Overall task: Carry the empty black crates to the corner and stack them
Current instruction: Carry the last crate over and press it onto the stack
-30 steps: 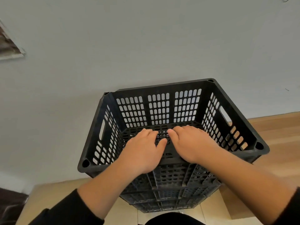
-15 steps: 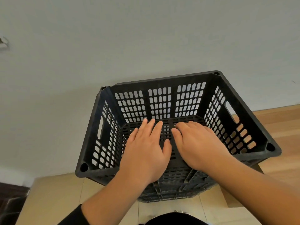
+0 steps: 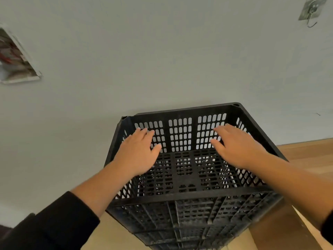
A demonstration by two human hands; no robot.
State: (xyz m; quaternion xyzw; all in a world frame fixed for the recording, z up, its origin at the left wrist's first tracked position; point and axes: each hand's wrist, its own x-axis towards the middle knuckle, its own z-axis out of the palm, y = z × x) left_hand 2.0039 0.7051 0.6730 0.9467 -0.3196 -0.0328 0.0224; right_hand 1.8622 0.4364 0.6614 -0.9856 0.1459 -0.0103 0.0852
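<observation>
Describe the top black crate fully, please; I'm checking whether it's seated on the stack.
The top crate is black, looks like hard plastic, open-topped and empty, with slotted walls, a gridded floor and a thick rim with a hole at each far corner. It sits upright on more black crates close to the pale wall. The left hand and right hand are spread open inside it; whether they touch it is unclear.

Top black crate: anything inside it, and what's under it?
Inside the top crate: no cargo, only the left hand and right hand, both open, over its slotted floor. Under it: more black crates, stacked. The stack's base is out of frame.
</observation>
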